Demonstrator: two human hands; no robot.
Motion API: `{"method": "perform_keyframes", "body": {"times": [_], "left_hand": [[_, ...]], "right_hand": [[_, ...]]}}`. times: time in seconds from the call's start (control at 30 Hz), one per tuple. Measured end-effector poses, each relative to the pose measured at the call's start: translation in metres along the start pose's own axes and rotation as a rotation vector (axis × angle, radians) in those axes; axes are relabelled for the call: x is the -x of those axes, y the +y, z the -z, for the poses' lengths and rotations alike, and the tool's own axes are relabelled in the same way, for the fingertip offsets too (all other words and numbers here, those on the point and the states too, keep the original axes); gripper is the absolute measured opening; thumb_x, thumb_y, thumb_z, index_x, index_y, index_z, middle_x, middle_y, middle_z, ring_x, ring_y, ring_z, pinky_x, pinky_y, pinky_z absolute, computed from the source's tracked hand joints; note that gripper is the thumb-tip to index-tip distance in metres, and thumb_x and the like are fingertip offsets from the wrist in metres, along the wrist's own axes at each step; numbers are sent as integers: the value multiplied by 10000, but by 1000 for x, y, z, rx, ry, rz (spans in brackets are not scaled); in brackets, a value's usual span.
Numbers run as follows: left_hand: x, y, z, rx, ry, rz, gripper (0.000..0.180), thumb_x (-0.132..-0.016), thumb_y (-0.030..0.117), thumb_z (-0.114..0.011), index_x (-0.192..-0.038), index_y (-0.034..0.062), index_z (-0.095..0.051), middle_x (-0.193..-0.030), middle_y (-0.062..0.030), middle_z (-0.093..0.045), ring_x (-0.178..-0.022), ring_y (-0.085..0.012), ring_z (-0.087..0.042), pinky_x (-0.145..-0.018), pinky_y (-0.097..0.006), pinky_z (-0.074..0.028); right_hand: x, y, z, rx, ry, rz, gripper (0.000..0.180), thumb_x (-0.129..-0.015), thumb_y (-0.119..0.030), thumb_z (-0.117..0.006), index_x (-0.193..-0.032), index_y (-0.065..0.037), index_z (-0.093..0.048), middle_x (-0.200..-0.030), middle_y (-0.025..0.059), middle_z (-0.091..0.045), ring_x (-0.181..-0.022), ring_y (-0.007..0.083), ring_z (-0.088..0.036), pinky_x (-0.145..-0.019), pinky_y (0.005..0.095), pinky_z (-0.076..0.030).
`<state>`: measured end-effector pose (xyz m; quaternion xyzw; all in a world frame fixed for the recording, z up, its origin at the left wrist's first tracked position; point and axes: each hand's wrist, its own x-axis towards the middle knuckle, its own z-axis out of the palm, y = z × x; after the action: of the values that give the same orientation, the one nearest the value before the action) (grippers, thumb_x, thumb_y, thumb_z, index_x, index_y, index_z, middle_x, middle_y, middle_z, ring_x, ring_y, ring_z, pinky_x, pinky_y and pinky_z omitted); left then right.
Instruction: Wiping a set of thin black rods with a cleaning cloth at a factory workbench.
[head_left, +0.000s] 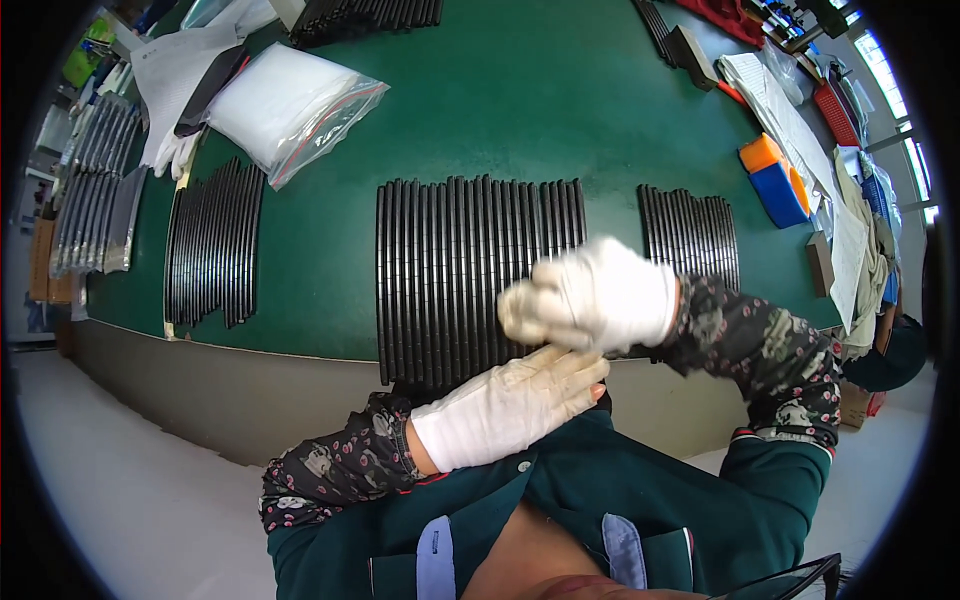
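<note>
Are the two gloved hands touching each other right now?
Touching. The head view shows the right hand resting on the fingertips of the left hand, no gap between them.

The right hand (pixel 592 297) is motion-blurred at its fingertips and hides part of the black strips (pixel 455 275). Whether either hand grips anything cannot be told.

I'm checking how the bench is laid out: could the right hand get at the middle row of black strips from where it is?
Probably yes. The right hand hovers just above the near end of the middle row of black strips, with nothing between them; the left hand sits lower, clear of the way.
</note>
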<state>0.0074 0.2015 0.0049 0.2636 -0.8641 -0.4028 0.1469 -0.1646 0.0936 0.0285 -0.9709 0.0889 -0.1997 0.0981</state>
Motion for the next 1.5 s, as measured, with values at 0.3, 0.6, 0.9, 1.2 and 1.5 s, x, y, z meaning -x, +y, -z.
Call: {"method": "perform_keyframes", "body": {"times": [0.3,0.6,0.9,1.2,1.5], "left_hand": [[4,1,4,-305,37,-179,383,-882,102,-520,-1251,0,-530,-1341,-122,-517,-1240,-266,-515,-992,-338,-473],[3,-2,6,-377,51,-217,378,-862,91,-522,-1228,-3,-535,-1334,-137,-521,-1276,-294,-487,-1059,-391,-417],[-8,14,34,-319,-98,-233,666,-689,254,-731,-1270,12,-513,-1396,-150,-449,-1321,-311,-425,-1073,-425,-382],[-4,-16,59,-481,-45,-125,819,-631,359,-824,-1327,89,-488,-1458,-158,-389,-1375,-348,-362,-1095,-545,-320],[17,-22,73,-522,-57,-94,802,-625,404,-801,-1298,85,-502,-1451,-156,-397,-1364,-342,-380,-1086,-555,-330]], "right_hand": [[0,-17,6,-47,-247,5,153,-816,-212,-640,-920,-115,-585,-692,22,-543,-567,183,-593,-436,333,-478],[-7,9,-4,47,48,18,178,-827,-195,-650,-985,-126,-605,-729,36,-550,-561,167,-598,-443,278,-478],[-13,47,24,235,127,-473,169,-852,-218,-644,-985,-117,-619,-846,57,-619,-749,267,-649,-655,362,-531],[20,38,44,347,275,-621,125,-890,-230,-612,-938,-117,-636,-807,65,-620,-730,274,-652,-638,365,-528],[19,22,33,267,27,-610,122,-870,-217,-640,-860,-103,-599,-760,78,-584,-694,288,-628,-614,388,-507]]}}
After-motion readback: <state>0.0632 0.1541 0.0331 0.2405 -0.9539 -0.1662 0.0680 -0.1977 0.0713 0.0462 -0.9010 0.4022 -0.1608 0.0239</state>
